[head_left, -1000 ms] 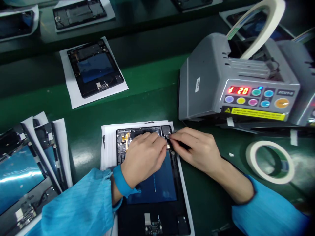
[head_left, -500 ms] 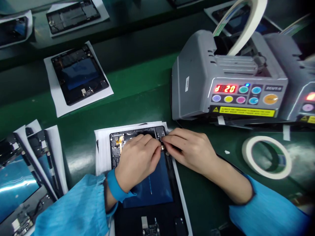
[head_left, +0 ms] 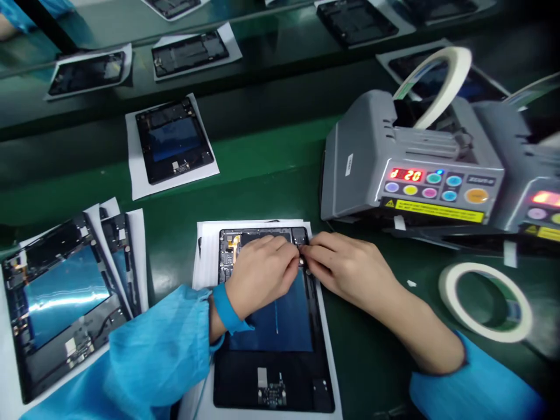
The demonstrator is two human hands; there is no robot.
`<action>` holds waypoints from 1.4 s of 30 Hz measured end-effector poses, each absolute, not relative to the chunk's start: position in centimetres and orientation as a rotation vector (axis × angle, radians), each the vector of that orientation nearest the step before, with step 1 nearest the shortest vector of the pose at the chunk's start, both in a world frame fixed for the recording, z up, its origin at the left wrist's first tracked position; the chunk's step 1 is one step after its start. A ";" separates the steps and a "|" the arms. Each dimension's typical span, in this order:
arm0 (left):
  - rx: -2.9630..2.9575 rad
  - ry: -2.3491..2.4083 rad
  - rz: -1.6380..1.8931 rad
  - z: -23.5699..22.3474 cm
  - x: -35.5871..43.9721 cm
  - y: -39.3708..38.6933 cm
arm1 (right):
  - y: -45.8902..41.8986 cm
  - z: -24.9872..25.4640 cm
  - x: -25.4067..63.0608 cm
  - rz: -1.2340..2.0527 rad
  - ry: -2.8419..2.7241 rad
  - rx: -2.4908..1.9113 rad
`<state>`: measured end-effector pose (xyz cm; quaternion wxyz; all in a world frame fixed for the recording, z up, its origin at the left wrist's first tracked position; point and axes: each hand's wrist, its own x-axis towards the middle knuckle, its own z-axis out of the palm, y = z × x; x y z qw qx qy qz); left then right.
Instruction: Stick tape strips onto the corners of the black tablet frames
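Lower centre: left hand, right hand pinch at tablet's top-right corner, perhaps steadying small part; grasp unclear.

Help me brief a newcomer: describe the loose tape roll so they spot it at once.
Find the grey machine whose red display ends in 20. On the green table in front of it lies an off-white ring. Unlike the roll standing upright in the machine, this one lies flat.
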<state>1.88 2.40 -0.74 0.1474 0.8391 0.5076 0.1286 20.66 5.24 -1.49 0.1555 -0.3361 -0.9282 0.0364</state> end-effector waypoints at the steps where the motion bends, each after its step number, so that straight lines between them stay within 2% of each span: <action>1: 2.423 1.457 0.367 -0.7 1.9 2.4 | 5.0 -1.3 20.4 0.042 -2.684 -0.973; 6: 2.471 1.485 0.386 -0.6 1.7 2.6 | 2.6 -0.3 18.8 -0.174 -2.763 -1.200; 9: 2.493 1.506 0.431 -0.5 1.7 3.0 | 1.1 0.0 19.0 -0.079 -2.713 -1.315; 12: 2.488 1.474 0.488 -0.3 1.7 3.3 | -0.4 0.2 21.9 -0.006 -2.569 -1.246; 18: 2.466 1.480 0.498 0.2 1.7 3.2 | -0.5 -0.1 32.5 -0.695 -1.973 -1.406; 25: 2.446 1.505 0.488 -0.1 2.1 3.4 | 3.2 -0.9 36.0 -0.847 -1.998 -1.335; 29: 2.575 1.454 0.321 1.2 1.4 1.6 | 1.3 0.4 34.6 -0.683 -1.978 -1.266; 32: 2.700 1.395 0.184 3.2 -1.3 -1.2 | -1.1 1.8 32.0 -0.409 -2.058 -1.226; 36: 2.647 1.547 0.202 4.7 -5.8 -4.0 | -1.7 2.7 25.0 0.048 -2.437 -0.948; 42: 2.574 1.667 0.109 2.4 -7.4 -3.5 | 3.7 0.3 12.7 0.073 -2.469 -0.863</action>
